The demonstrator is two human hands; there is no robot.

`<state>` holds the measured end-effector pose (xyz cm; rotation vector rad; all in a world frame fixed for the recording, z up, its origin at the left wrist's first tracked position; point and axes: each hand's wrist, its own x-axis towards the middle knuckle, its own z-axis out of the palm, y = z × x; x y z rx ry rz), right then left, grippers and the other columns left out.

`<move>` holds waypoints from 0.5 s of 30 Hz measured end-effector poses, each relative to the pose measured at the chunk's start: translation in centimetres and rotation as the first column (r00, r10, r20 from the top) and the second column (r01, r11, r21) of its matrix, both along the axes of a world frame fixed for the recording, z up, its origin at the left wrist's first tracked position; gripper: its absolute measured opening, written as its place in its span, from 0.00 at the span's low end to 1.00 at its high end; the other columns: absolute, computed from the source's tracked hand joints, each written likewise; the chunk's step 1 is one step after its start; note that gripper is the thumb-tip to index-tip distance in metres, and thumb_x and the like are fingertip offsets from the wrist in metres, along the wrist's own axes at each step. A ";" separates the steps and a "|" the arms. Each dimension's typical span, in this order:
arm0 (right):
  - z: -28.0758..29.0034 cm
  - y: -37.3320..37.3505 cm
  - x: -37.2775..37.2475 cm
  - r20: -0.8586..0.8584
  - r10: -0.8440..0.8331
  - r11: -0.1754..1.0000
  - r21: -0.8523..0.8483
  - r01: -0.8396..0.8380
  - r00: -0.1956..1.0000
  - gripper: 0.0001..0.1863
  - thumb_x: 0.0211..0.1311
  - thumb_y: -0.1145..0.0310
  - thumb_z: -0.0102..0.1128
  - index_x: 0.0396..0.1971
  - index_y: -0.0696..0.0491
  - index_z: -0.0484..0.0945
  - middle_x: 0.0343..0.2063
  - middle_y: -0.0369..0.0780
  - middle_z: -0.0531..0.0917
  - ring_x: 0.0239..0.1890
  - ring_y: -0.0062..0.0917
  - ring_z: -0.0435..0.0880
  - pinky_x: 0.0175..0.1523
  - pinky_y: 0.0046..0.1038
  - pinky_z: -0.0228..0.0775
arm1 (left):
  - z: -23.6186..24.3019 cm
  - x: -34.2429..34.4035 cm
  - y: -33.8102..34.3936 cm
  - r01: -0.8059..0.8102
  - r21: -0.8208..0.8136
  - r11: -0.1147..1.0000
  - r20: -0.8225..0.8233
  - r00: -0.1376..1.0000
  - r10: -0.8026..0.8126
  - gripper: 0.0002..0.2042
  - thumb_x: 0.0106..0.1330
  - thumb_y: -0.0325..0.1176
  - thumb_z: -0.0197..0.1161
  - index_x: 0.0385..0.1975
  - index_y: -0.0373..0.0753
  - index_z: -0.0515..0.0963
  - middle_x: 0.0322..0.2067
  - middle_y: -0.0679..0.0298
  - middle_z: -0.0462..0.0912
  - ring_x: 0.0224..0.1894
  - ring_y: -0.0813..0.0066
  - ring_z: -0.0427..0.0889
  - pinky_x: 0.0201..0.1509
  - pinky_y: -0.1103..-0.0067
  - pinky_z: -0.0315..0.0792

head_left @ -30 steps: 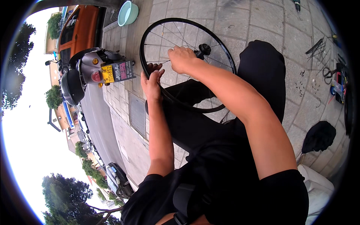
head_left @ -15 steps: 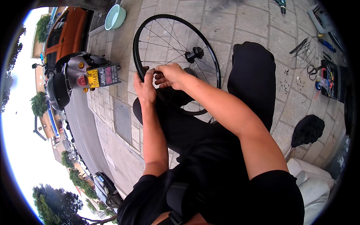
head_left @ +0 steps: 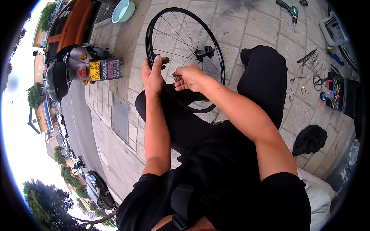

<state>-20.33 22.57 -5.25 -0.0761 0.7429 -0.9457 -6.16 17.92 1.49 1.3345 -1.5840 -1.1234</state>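
With left hand (head_left: 154, 77), clasping rim (head_left: 148, 42) at 8 o'clock of wheel (head_left: 200, 55). With right hand (head_left: 192, 78), curling fingers as if pinching, below hub (head_left: 209, 51), toward 6 o'clock; cannot tell whether pinching anything. Seeing wheel at 12 o'clock from lap, overlapping left leg (head_left: 185, 131). Likely weighing little, feeling stiff at rim, perhaps slipping where smooth, flexing easily at thin spokes (head_left: 175, 54). Best gripping rim at 9 and 3 o'clock, sparing spokes.

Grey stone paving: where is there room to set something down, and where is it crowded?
Mostly bare grey stone paving lies between the black spoked wheel and green power drill, and between the wheel and pale green plastic basin. Crowded: the right side, around loose thin black spokes and the open black toolbox.
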 end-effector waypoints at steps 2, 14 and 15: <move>-0.7 -1.0 -0.4 0.129 -0.070 0.997 -0.016 0.072 0.989 0.08 0.73 0.72 0.57 0.37 0.62 0.78 0.31 0.42 0.81 0.30 0.33 0.87 0.36 0.39 0.88 | 0.5 -0.9 -0.3 0.041 0.042 0.998 -0.070 0.997 -0.038 0.22 0.83 0.50 0.54 0.52 0.32 0.76 0.43 0.53 0.89 0.46 0.63 0.89 0.54 0.66 0.80; 0.4 -2.4 -0.5 0.116 -0.184 0.981 -0.037 0.189 0.976 0.10 0.78 0.70 0.52 0.39 0.54 0.82 0.33 0.38 0.84 0.31 0.25 0.84 0.38 0.27 0.84 | -1.0 -3.0 5.9 0.138 -0.016 0.990 -0.111 0.984 -0.139 0.33 0.71 0.28 0.67 0.72 0.27 0.61 0.63 0.50 0.79 0.58 0.66 0.82 0.66 0.72 0.75; 0.9 -2.3 -1.6 0.026 -0.133 0.990 -0.046 0.134 0.991 0.11 0.78 0.70 0.51 0.40 0.56 0.82 0.31 0.39 0.84 0.26 0.25 0.83 0.34 0.28 0.84 | -1.2 -3.4 5.6 0.133 -0.025 0.991 -0.121 0.983 -0.135 0.32 0.70 0.27 0.65 0.72 0.27 0.61 0.63 0.50 0.79 0.58 0.66 0.82 0.64 0.72 0.75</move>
